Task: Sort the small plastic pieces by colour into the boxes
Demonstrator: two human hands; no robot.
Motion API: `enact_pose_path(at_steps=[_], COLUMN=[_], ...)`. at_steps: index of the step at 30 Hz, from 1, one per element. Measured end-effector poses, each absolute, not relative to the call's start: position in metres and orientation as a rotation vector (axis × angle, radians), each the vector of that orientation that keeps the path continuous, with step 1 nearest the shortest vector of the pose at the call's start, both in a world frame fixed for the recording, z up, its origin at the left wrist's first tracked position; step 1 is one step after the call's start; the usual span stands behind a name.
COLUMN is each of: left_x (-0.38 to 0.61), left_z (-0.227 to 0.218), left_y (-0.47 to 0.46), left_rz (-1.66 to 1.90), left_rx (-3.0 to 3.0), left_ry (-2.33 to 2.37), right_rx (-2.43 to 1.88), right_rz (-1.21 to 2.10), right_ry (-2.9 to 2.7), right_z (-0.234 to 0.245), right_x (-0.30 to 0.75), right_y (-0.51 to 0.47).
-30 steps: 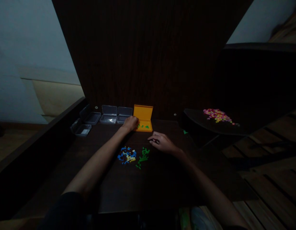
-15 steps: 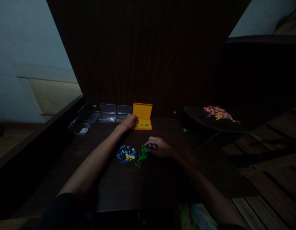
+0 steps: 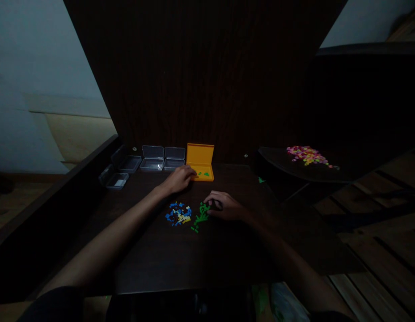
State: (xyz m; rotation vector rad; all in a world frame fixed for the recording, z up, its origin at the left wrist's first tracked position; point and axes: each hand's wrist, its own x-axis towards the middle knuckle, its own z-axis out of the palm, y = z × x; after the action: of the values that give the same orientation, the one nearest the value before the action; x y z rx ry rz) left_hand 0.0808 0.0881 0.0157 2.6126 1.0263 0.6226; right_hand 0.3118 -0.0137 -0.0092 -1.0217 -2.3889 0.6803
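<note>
My left hand [image 3: 181, 179] is at the front left corner of an open yellow box [image 3: 200, 154], its fingers bunched together and their tips over the rim. What they hold, if anything, is hidden. A few small green pieces [image 3: 206, 174] lie on the box floor. Lower right, my right hand [image 3: 226, 206] rests by a pile of green toy bricks [image 3: 202, 213], fingers curved and thumb apart from them. Its fingertips touch the edge of the pile. Left of that pile lies a mixed heap of blue, white and yellow bricks [image 3: 178, 214].
Clear lidded boxes stand open at the back left, among them one box [image 3: 152, 164] beside the yellow box and one [image 3: 116, 180] holding a white slip. Pink and yellow beads [image 3: 308, 155] lie on a dark raised surface at right. A green scrap [image 3: 261, 180] lies near it.
My left hand has drawn back slightly toward me, from over the box's left side to its front corner. My right hand stays by the green pile, its thumb and fingers slightly farther apart.
</note>
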Motion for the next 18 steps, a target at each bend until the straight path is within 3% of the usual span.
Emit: enact_pose_path(at_steps=[5, 18], left_x=[0.082, 0.082], left_z=[0.006, -0.008], left_y=[0.044, 0.027], left_rz=[0.577, 0.484], left_rx=[2.577, 2.45], left_ry=[0.673, 0.644], right_rx=[-1.005, -1.013], right_rz=[0.645, 0.626], right_ry=[-2.374, -2.329], right_z=[-0.009, -0.014], right_x=[0.311, 0.313], right_y=[-0.015, -0.014])
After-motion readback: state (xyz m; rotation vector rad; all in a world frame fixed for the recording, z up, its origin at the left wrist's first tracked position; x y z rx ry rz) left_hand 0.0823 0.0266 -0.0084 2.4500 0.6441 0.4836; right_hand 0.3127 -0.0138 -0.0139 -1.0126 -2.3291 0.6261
